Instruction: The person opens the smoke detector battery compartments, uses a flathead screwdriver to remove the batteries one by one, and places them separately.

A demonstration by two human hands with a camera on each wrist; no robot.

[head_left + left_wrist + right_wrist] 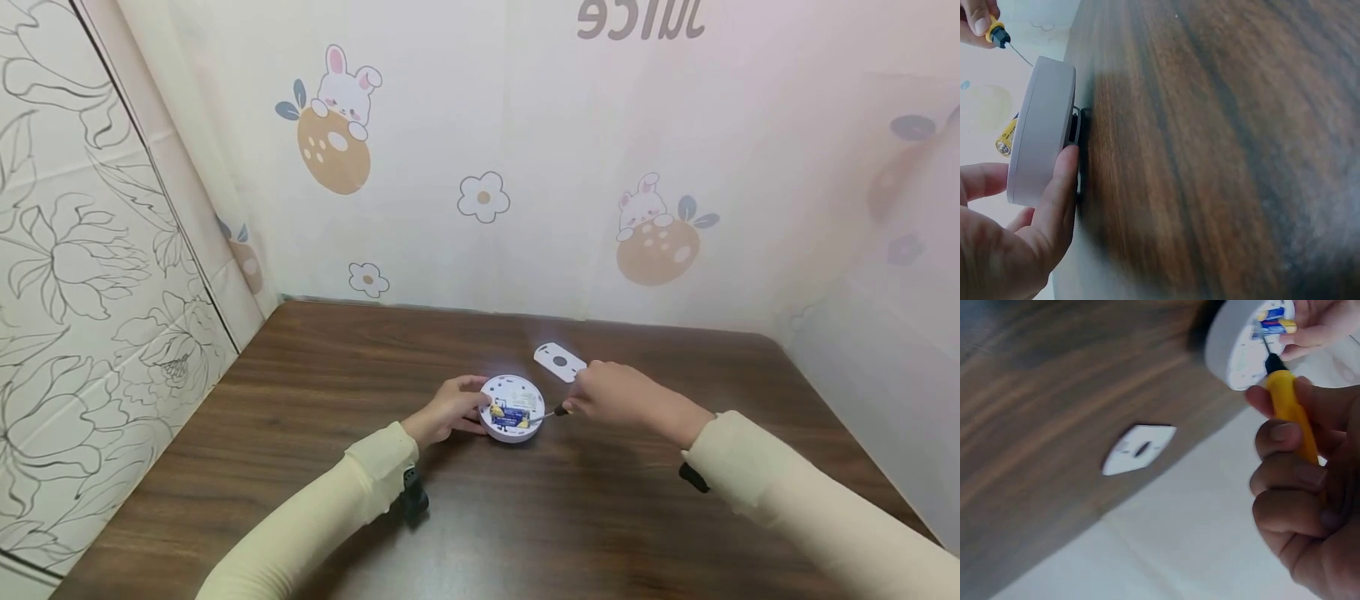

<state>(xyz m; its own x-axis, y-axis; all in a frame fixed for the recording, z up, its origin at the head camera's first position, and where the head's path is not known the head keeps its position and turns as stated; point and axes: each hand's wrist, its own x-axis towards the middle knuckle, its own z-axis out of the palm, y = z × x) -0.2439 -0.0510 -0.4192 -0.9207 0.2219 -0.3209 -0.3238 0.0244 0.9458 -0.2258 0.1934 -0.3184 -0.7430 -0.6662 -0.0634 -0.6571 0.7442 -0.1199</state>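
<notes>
A round white device (517, 388), much like a smoke alarm, has its battery side up on the table. My left hand (452, 408) grips its left edge, thumb on top and fingers at the side. Blue and yellow batteries (513, 417) sit in its face; in the left wrist view one battery (1005, 139) sticks out past the face. My right hand (1297, 481) holds a screwdriver (1290, 403) by its yellow and black handle. Its thin metal shaft reaches the batteries (1275, 326) from the right; whether the tip touches them is too small to tell.
A white mounting plate (550, 356) with a dark round centre lies flat just behind my right hand. The dark wooden table (360, 350) ends at a patterned curtain (450, 250) at the back. A flower-print panel (90, 333) stands at the left.
</notes>
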